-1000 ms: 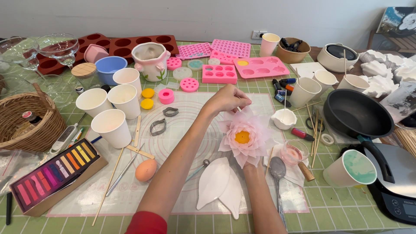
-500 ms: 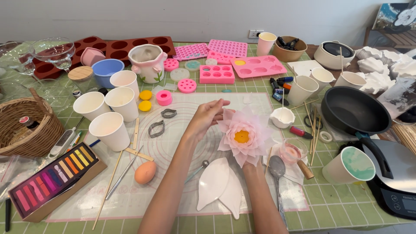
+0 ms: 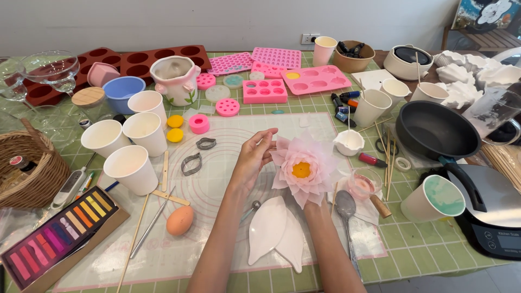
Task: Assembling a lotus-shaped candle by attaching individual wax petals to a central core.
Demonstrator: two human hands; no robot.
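Holding pink lotus flower from beneath, above silicone mat at table centre; my right hand mostly hidden under petals, grip cannot tell. My left hand, fingers loosely curled, fingertips pinching outer left petal. Judgement: petals look thin, so light touch, steady support below, adjust one petal at a time. Versus 1.0 s ago: left hand lower, moved from flower top to left edge; flower position unchanged.
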